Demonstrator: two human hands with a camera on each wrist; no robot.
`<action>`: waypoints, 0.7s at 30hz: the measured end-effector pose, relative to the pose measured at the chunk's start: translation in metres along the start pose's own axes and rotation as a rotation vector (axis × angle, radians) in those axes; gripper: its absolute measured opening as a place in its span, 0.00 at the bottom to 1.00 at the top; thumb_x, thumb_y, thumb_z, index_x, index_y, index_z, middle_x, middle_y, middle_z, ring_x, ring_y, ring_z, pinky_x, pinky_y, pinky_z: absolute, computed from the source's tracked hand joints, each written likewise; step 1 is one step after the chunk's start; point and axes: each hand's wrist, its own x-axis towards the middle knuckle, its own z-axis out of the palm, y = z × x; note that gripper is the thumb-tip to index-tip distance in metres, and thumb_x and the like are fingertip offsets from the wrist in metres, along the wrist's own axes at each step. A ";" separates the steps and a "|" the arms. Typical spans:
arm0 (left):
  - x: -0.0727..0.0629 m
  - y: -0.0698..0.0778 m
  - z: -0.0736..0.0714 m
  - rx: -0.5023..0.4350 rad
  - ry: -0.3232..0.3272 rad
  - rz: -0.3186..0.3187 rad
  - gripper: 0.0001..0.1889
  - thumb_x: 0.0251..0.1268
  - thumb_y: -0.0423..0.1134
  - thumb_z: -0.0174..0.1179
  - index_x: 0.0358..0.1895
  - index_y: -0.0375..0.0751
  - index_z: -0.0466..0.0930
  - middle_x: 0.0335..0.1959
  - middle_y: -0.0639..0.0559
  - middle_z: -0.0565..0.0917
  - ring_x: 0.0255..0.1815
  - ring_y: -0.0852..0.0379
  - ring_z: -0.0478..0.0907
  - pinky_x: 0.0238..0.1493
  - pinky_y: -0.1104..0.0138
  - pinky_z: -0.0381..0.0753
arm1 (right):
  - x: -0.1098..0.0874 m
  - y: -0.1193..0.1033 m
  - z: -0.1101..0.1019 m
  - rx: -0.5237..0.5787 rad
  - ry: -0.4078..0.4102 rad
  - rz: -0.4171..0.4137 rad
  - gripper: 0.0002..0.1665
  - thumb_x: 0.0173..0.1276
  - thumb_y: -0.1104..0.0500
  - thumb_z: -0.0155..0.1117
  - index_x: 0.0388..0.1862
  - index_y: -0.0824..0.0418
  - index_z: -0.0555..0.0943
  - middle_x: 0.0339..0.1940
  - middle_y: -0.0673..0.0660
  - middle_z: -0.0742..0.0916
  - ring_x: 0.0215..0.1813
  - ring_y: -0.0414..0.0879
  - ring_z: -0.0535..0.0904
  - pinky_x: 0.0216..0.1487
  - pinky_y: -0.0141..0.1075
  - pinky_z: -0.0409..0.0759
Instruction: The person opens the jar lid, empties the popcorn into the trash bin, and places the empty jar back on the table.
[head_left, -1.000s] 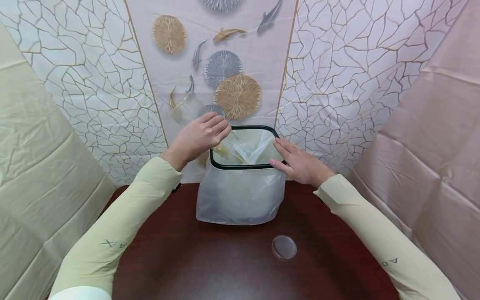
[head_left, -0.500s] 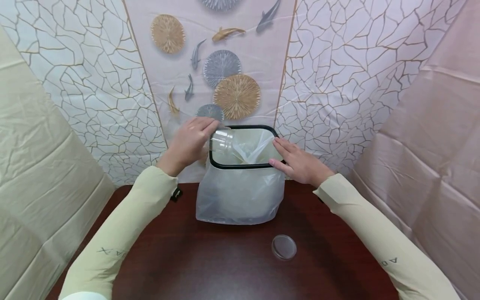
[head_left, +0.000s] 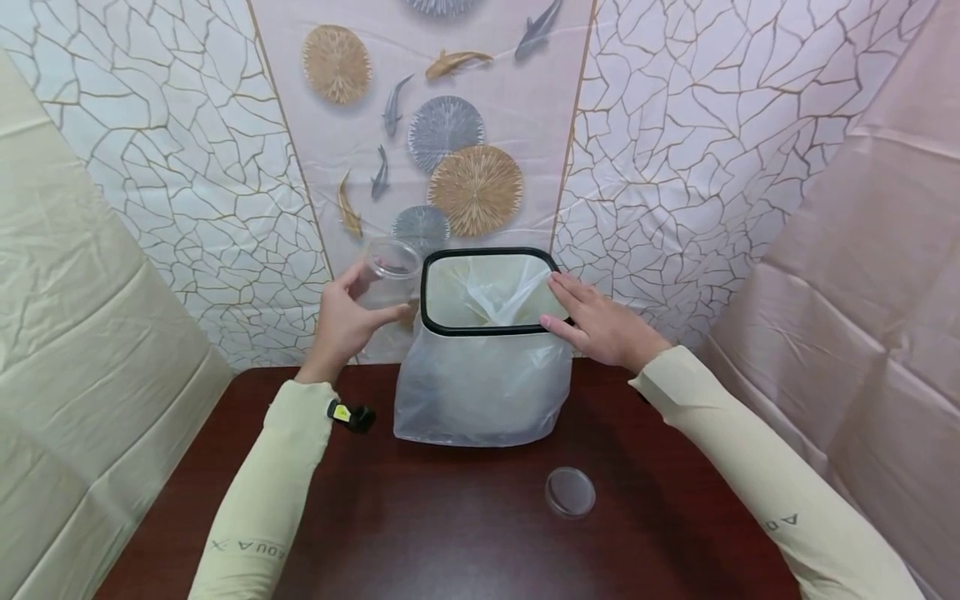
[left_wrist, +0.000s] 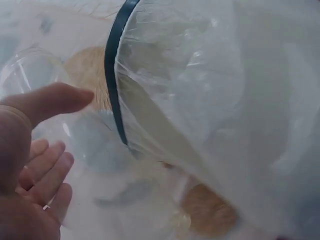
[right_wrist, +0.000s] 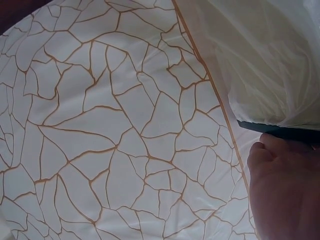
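Note:
My left hand (head_left: 347, 321) holds a clear plastic jar (head_left: 393, 272) upright, just left of the bin, with the thumb and fingers on either side of it. The jar's round mouth faces up, and I see nothing inside it. In the left wrist view the see-through jar (left_wrist: 82, 145) shows only faintly. The trash bin (head_left: 480, 332) has a black rim and is lined with a translucent white bag (head_left: 480, 400) that hangs over its outside. My right hand (head_left: 603, 327) rests on the rim's right side with its fingers extended. The bottom of the bin is hidden by bag folds.
A clear round lid (head_left: 570, 492) lies on the dark red-brown table (head_left: 450, 533), in front of the bin to the right. Patterned cloth (head_left: 675, 167) hangs behind the bin, and beige cloth (head_left: 97, 350) closes both sides.
The jar was tipped over the bin with yellowish stuff near its mouth. My left hand has turned it upright and moved it left, out from over the bin. My right hand stayed put.

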 end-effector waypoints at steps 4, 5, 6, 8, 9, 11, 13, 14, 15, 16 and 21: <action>-0.017 -0.025 0.000 -0.182 0.053 -0.112 0.33 0.52 0.32 0.81 0.65 0.42 0.82 0.65 0.43 0.84 0.63 0.57 0.80 0.62 0.70 0.78 | -0.001 -0.001 0.001 0.011 0.003 -0.005 0.50 0.83 0.30 0.40 0.88 0.61 0.50 0.90 0.62 0.54 0.89 0.62 0.50 0.86 0.60 0.54; -0.022 -0.032 0.001 -0.201 0.072 -0.129 0.34 0.52 0.32 0.82 0.65 0.42 0.82 0.65 0.43 0.84 0.62 0.58 0.81 0.62 0.69 0.78 | -0.001 -0.001 0.001 0.011 0.004 -0.003 0.50 0.83 0.30 0.40 0.88 0.61 0.50 0.90 0.62 0.54 0.89 0.62 0.50 0.86 0.60 0.55; -0.028 -0.039 0.001 -0.212 0.088 -0.144 0.35 0.52 0.32 0.82 0.66 0.42 0.81 0.64 0.44 0.84 0.62 0.59 0.81 0.64 0.69 0.78 | 0.000 0.000 0.002 0.010 0.006 -0.003 0.50 0.83 0.31 0.40 0.88 0.61 0.50 0.90 0.62 0.54 0.89 0.62 0.50 0.86 0.60 0.55; -0.040 -0.055 0.003 -0.217 0.122 -0.179 0.36 0.51 0.32 0.82 0.67 0.43 0.81 0.63 0.45 0.84 0.60 0.60 0.81 0.64 0.67 0.79 | -0.001 0.000 0.002 0.005 0.006 -0.003 0.49 0.84 0.31 0.40 0.88 0.61 0.50 0.90 0.62 0.54 0.89 0.61 0.49 0.86 0.60 0.54; -0.046 -0.063 0.004 -0.213 0.131 -0.194 0.36 0.51 0.33 0.82 0.67 0.44 0.81 0.63 0.46 0.84 0.59 0.61 0.81 0.63 0.67 0.79 | -0.001 0.001 0.002 0.003 0.007 -0.001 0.49 0.84 0.31 0.40 0.88 0.61 0.49 0.90 0.61 0.54 0.89 0.61 0.49 0.86 0.60 0.54; -0.060 -0.079 0.006 -0.213 0.151 -0.216 0.36 0.50 0.33 0.83 0.67 0.44 0.81 0.62 0.49 0.84 0.60 0.62 0.81 0.63 0.68 0.79 | 0.000 0.002 0.002 0.001 0.009 -0.001 0.49 0.84 0.32 0.41 0.88 0.61 0.49 0.90 0.61 0.54 0.90 0.61 0.49 0.86 0.59 0.54; -0.075 -0.095 0.009 -0.225 0.177 -0.240 0.36 0.50 0.33 0.83 0.67 0.45 0.81 0.60 0.52 0.85 0.59 0.62 0.82 0.61 0.71 0.80 | 0.000 0.002 0.001 0.001 0.009 -0.007 0.49 0.84 0.32 0.41 0.88 0.61 0.49 0.90 0.61 0.53 0.90 0.61 0.49 0.86 0.60 0.53; -0.082 -0.102 0.009 -0.228 0.189 -0.250 0.36 0.51 0.33 0.83 0.67 0.45 0.81 0.59 0.55 0.85 0.60 0.63 0.82 0.60 0.73 0.80 | 0.001 0.001 0.001 0.004 0.009 -0.009 0.48 0.84 0.32 0.41 0.88 0.61 0.49 0.90 0.61 0.54 0.90 0.61 0.49 0.86 0.60 0.53; -0.089 -0.108 0.010 -0.231 0.200 -0.265 0.36 0.51 0.33 0.83 0.67 0.45 0.81 0.58 0.56 0.85 0.59 0.63 0.82 0.59 0.74 0.80 | 0.001 0.001 0.001 0.006 0.009 -0.011 0.48 0.84 0.32 0.41 0.88 0.61 0.49 0.90 0.61 0.54 0.89 0.61 0.49 0.86 0.60 0.53; -0.095 -0.115 0.011 -0.232 0.213 -0.277 0.36 0.51 0.33 0.83 0.67 0.45 0.81 0.57 0.57 0.85 0.58 0.64 0.83 0.57 0.76 0.81 | 0.001 0.001 0.001 0.007 0.008 -0.013 0.49 0.84 0.32 0.40 0.88 0.61 0.49 0.90 0.62 0.54 0.89 0.62 0.49 0.86 0.60 0.53; -0.119 -0.136 0.015 -0.219 0.211 -0.312 0.37 0.51 0.33 0.83 0.68 0.45 0.80 0.62 0.54 0.85 0.59 0.68 0.81 0.56 0.79 0.79 | 0.000 0.001 0.001 0.018 0.010 0.004 0.49 0.84 0.31 0.41 0.88 0.61 0.49 0.90 0.61 0.53 0.90 0.61 0.49 0.86 0.60 0.53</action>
